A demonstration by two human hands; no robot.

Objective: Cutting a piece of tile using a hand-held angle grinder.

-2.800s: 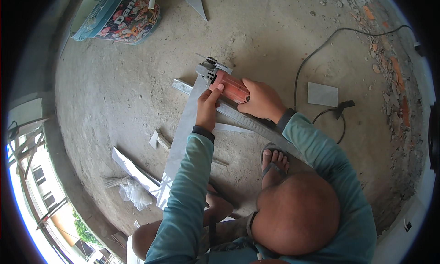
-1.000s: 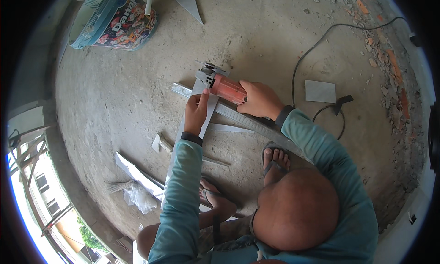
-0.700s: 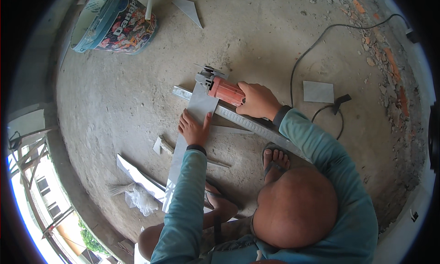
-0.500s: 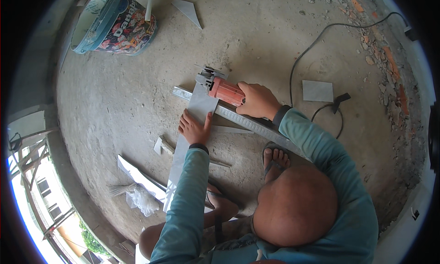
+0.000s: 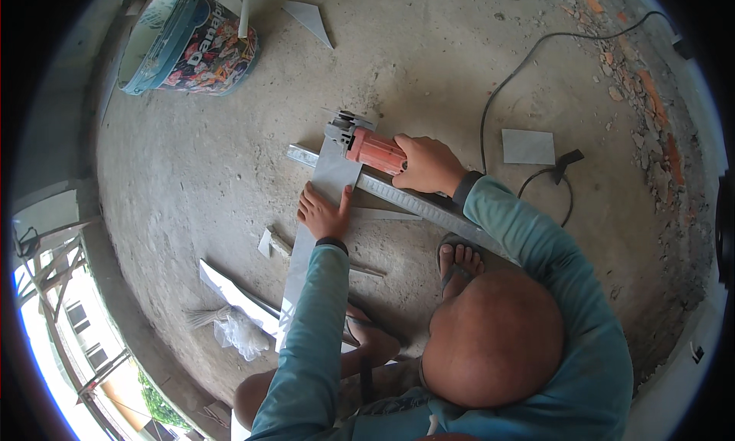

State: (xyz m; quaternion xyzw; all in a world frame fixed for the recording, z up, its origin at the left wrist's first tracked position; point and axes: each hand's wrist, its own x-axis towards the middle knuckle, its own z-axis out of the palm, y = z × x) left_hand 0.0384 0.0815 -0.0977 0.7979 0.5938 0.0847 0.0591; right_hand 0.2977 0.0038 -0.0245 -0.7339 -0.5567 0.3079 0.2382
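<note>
My right hand is wrapped round the red body of an angle grinder. The grinder's grey head and disc lie over the far end of a long grey tile strip. My left hand rests flat on that strip, thumb and fingers spread toward its two edges. Beneath the strip a perforated metal channel crosses at a slant, running toward my right foot. The near part of the strip passes beside my left forearm, which hides some of it. Exactly where the disc meets the tile is too small to tell.
A paint bucket stands at the far left. Tile offcuts lie about, including a triangular piece and a rectangular one. A black cable runs at the right, near rubble. A plastic bag lies near left.
The view has shifted very slightly. Both hands, the grinder and the tile strip keep nearly the same places relative to each other.
</note>
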